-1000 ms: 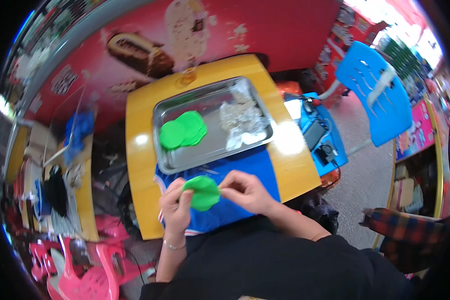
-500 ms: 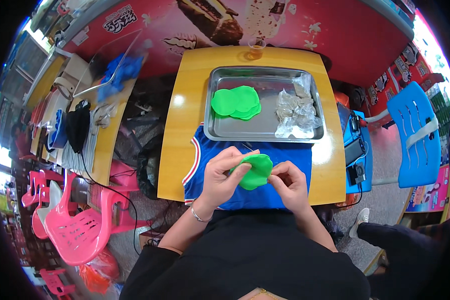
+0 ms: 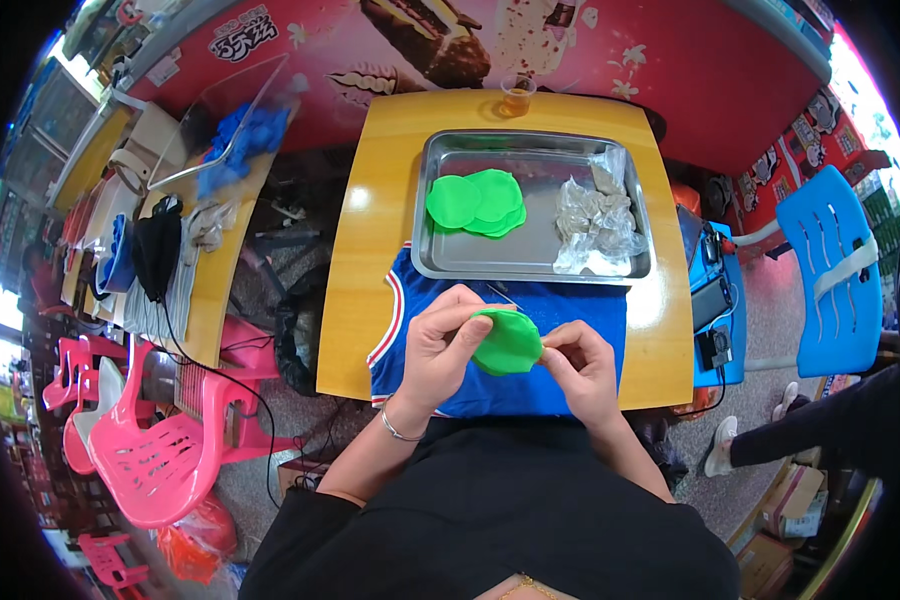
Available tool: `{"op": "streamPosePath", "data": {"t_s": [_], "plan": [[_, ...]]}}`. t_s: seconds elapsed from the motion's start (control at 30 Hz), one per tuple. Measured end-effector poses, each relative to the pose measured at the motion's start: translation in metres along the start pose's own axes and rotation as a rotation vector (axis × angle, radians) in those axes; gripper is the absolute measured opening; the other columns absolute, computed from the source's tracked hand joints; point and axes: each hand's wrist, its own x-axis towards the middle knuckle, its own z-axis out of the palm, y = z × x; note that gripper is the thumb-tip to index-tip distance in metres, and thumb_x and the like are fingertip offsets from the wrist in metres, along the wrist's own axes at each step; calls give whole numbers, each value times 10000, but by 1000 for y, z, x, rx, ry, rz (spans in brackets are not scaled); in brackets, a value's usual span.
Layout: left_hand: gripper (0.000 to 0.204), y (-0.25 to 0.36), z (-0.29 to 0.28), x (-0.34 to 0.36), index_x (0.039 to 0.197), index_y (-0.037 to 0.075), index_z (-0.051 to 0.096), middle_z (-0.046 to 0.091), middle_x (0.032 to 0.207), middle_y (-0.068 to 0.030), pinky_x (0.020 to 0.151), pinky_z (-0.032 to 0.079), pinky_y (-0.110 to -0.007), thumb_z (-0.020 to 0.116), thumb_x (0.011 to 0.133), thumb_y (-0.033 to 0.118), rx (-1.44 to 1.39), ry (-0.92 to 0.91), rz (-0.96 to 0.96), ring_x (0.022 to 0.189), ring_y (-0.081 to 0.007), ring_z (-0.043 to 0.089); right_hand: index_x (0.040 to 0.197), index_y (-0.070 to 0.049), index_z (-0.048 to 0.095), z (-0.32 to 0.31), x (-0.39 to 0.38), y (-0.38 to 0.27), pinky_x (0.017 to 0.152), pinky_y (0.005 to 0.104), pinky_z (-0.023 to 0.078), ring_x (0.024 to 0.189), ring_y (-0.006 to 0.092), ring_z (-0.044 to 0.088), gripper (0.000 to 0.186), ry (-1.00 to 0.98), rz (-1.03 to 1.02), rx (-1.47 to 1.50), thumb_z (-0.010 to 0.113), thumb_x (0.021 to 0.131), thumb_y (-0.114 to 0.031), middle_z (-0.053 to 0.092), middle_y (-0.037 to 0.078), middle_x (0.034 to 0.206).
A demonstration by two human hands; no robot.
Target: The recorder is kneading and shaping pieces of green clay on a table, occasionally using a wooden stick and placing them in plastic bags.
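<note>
Above a blue garment with red-and-white trim (image 3: 470, 398), my left hand (image 3: 442, 345) grips a round, bright green, thin piece (image 3: 510, 343) between thumb and fingers. The fingers of my right hand (image 3: 578, 362) pinch together at the disc's right edge. Whether it is one layer or several cannot be made out. Beyond my hands stands a shallow metal tray (image 3: 530, 272). Several similar green discs (image 3: 475, 202) overlap in its left half. Crumpled clear plastic bags (image 3: 595, 222) fill much of its right side.
A plastic cup of amber liquid (image 3: 516, 98) stands at the far edge of the yellow table (image 3: 345, 330). Pink chairs (image 3: 160, 450) are on the left, a blue chair (image 3: 828, 270) on the right. A person's dark-clothed leg (image 3: 820, 430) shows at the right.
The green disc has flattened out and shows more of its face; its top bulge has lowered. Both hands stay nearly in place. The person's leg at the right has moved, and a second shoe shows.
</note>
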Motion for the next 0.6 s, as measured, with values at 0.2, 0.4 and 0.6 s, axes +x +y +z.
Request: {"op": "streamPosePath", "data": {"t_s": [0.2, 0.4, 0.6], "plan": [[165, -7, 10, -3, 867, -33, 614, 528, 829, -13, 623, 379, -190, 560, 903, 119, -552, 245, -141, 699, -69, 470, 849, -27, 544, -11, 0, 3, 508, 175, 351, 595, 52, 470, 28, 1, 144, 218, 555, 857, -3, 576, 44, 754], [148, 8, 13, -3, 896, -32, 611, 544, 856, -39, 662, 400, -197, 558, 903, 107, -459, 254, -261, 762, -79, 498, 885, -12, 539, -5, 1, 0, 586, 183, 417, 673, 67, 533, 66, 8, -35, -92, 564, 843, 33, 580, 46, 807], [171, -6, 4, -2, 964, -37, 618, 547, 849, -49, 680, 408, -201, 559, 899, 110, -139, 39, -3, 768, -97, 504, 891, 2, 558, 1, -1, 0, 626, 175, 424, 718, 50, 547, 50, 15, 10, -21, 585, 849, 9, 599, 37, 804]]}}
